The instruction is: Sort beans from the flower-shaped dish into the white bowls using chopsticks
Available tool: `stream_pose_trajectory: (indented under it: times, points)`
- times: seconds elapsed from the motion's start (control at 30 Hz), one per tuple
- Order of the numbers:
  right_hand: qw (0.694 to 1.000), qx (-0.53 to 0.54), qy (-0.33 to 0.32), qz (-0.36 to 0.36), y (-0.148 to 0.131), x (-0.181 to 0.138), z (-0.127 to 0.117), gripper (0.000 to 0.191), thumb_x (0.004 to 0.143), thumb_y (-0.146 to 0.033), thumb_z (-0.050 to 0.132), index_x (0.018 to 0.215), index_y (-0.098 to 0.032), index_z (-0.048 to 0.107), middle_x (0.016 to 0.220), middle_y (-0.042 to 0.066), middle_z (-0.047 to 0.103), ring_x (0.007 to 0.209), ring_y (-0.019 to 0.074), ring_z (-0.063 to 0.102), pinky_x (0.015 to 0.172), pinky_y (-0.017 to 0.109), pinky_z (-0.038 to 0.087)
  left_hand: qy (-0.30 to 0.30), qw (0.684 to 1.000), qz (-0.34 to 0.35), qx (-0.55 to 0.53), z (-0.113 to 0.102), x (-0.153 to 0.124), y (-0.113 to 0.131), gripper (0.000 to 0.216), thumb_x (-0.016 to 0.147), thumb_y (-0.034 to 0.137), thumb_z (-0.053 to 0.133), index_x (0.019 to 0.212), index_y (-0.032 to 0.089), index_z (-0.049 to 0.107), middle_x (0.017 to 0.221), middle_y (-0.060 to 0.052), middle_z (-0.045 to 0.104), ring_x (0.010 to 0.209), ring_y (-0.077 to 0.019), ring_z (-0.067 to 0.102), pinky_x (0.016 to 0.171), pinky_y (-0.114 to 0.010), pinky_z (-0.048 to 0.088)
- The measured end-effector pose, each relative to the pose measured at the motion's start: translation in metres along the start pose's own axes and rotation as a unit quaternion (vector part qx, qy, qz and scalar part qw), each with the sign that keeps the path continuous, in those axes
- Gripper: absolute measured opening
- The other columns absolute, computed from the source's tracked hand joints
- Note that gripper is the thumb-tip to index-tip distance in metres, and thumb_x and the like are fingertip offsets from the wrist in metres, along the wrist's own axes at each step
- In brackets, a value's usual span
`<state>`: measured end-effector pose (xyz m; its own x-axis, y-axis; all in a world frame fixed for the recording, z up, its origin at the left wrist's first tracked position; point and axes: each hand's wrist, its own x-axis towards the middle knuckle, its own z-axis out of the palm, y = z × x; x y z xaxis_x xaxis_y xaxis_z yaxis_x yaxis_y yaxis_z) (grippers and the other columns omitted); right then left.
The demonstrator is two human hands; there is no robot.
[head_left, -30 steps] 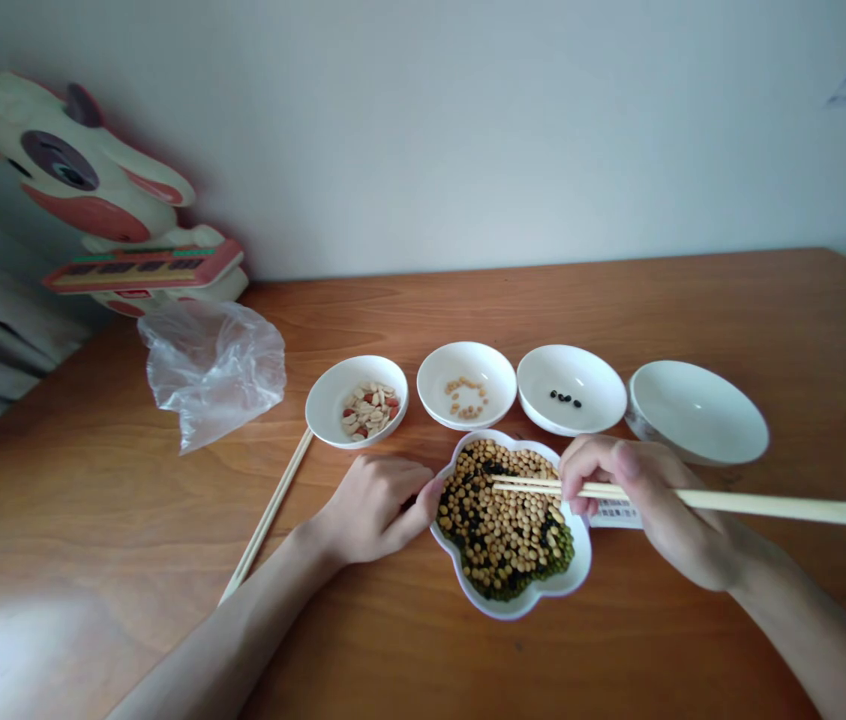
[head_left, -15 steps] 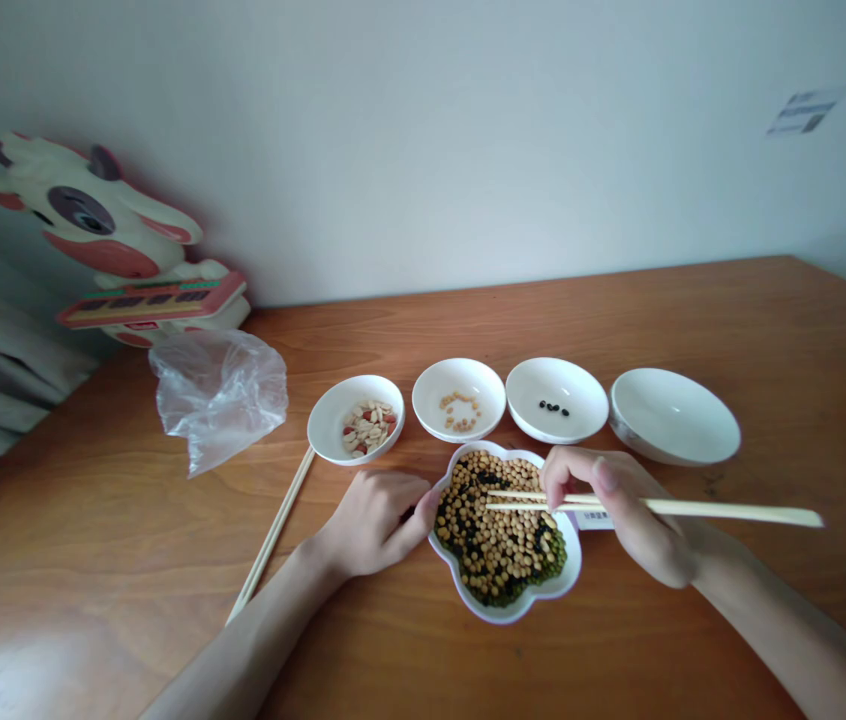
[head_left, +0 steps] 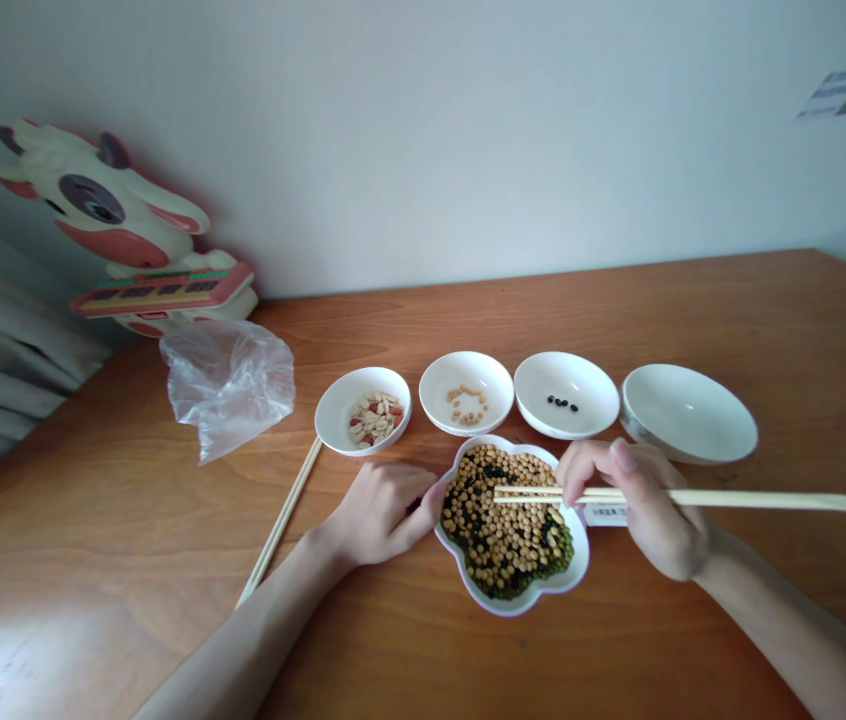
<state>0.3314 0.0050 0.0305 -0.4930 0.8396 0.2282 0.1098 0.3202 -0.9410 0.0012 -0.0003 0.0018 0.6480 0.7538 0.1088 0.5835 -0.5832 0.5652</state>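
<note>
A white flower-shaped dish [head_left: 577, 572] holds mixed yellow, black and green beans. My left hand [head_left: 378, 510] rests on the table with its fingers curled against the dish's left rim. My right hand [head_left: 637, 505] grips a pair of wooden chopsticks [head_left: 753, 497]; their tips lie level over the beans, left of the hand. Behind the dish stand small white bowls in a row: one with peanuts [head_left: 363, 410], one with a few yellow beans [head_left: 466, 392], one with a few black beans [head_left: 565, 395], and one bare bowl [head_left: 689, 412].
Loose chopsticks [head_left: 280, 520] lie on the wooden table [head_left: 768, 310] left of my left hand. A crumpled clear plastic bag [head_left: 228, 385] sits at the back left, before a cartoon cow toy [head_left: 123, 235] leaning on the wall. A small label [head_left: 607, 515] lies under my right hand.
The view shifted slightly. My right hand and chopsticks stay hovering over the bean dish with little movement; my left hand keeps touching the dish rim.
</note>
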Motion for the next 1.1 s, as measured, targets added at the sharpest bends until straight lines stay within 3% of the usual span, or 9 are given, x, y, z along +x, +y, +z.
stream_pose_trajectory:
  times: [0.1, 0.27, 0.43, 0.6, 0.67, 0.77, 0.93, 1.1]
  points:
    - [0.997, 0.042, 0.056, -0.031, -0.004, 0.002, 0.002, 0.066, 0.112, -0.055, 0.024, 0.082, -0.024, 0.074, 0.08, 0.007, 0.069, 0.073, 0.0233, 0.065, 0.067, 0.037, 0.05, 0.002, 1.0, 0.001, 0.004, 0.001, 0.0, 0.0, 0.04, 0.112, 0.033, 0.034, 0.075, 0.019, 0.044, 0.07, 0.0, 0.057, 0.062, -0.0127, 0.048, 0.063, -0.029, 0.031]
    - [0.97, 0.081, 0.211, -0.092, -0.009, 0.025, 0.01, 0.069, 0.111, -0.057, 0.025, 0.076, -0.025, 0.075, 0.076, 0.008, 0.066, 0.073, 0.0243, 0.063, 0.066, 0.037, 0.052, 0.012, 1.0, 0.006, 0.019, 0.002, 0.002, 0.0, 0.041, 0.111, 0.033, 0.034, 0.074, 0.019, 0.044, 0.068, -0.001, 0.057, 0.06, -0.0129, 0.048, 0.062, -0.031, 0.03]
    - [0.979, -0.006, 0.205, -0.023, 0.002, 0.047, 0.012, 0.066, 0.106, -0.069, 0.028, 0.09, -0.023, 0.073, 0.087, 0.008, 0.069, 0.08, 0.0241, 0.065, 0.072, 0.037, 0.052, 0.018, 0.999, 0.007, 0.035, 0.002, 0.002, -0.001, 0.042, 0.111, 0.034, 0.033, 0.074, 0.019, 0.044, 0.068, -0.001, 0.058, 0.059, -0.013, 0.048, 0.062, -0.031, 0.029]
    - [0.974, 0.013, 0.225, -0.019, 0.003, 0.036, 0.001, 0.066, 0.107, -0.067, 0.027, 0.086, -0.022, 0.07, 0.07, 0.005, 0.06, 0.066, 0.0213, 0.053, 0.061, 0.034, 0.043, 0.018, 0.999, 0.004, 0.037, 0.002, 0.001, 0.0, 0.042, 0.111, 0.035, 0.034, 0.073, 0.019, 0.044, 0.067, -0.002, 0.058, 0.06, -0.0135, 0.049, 0.062, -0.031, 0.03]
    - [0.977, 0.033, 0.211, -0.013, -0.003, 0.028, -0.005, 0.059, 0.109, -0.06, 0.034, 0.084, -0.021, 0.071, 0.066, 0.004, 0.057, 0.062, 0.0196, 0.049, 0.059, 0.033, 0.041, 0.017, 0.999, 0.001, 0.034, 0.002, 0.001, 0.0, 0.042, 0.111, 0.035, 0.034, 0.073, 0.019, 0.044, 0.068, -0.002, 0.059, 0.06, -0.0133, 0.048, 0.062, -0.031, 0.03]
    - [0.989, 0.052, 0.135, -0.004, -0.011, 0.02, -0.011, 0.058, 0.11, -0.054, 0.036, 0.078, -0.02, 0.07, 0.066, 0.004, 0.057, 0.063, 0.0191, 0.051, 0.06, 0.033, 0.043, 0.015, 1.0, -0.005, 0.026, 0.002, 0.0, 0.001, 0.042, 0.111, 0.034, 0.034, 0.073, 0.019, 0.044, 0.068, -0.001, 0.059, 0.06, -0.0131, 0.049, 0.062, -0.03, 0.031]
    - [1.0, 0.004, -0.013, 0.022, -0.014, 0.012, -0.01, 0.071, 0.108, -0.067, 0.017, 0.081, -0.022, 0.065, 0.076, 0.007, 0.063, 0.069, 0.022, 0.058, 0.062, 0.036, 0.046, 0.007, 1.0, 0.006, 0.009, 0.0, 0.001, 0.001, 0.042, 0.112, 0.034, 0.033, 0.074, 0.019, 0.045, 0.068, -0.001, 0.057, 0.06, -0.0131, 0.049, 0.063, -0.03, 0.032]
    - [0.995, -0.052, -0.074, 0.035, -0.014, 0.012, -0.001, 0.069, 0.107, -0.068, 0.017, 0.086, -0.022, 0.064, 0.081, 0.007, 0.065, 0.075, 0.0228, 0.059, 0.071, 0.038, 0.048, 0.002, 1.0, 0.001, 0.005, 0.0, 0.0, 0.001, 0.041, 0.112, 0.033, 0.034, 0.075, 0.019, 0.046, 0.07, -0.001, 0.057, 0.062, -0.0133, 0.05, 0.064, -0.029, 0.034]
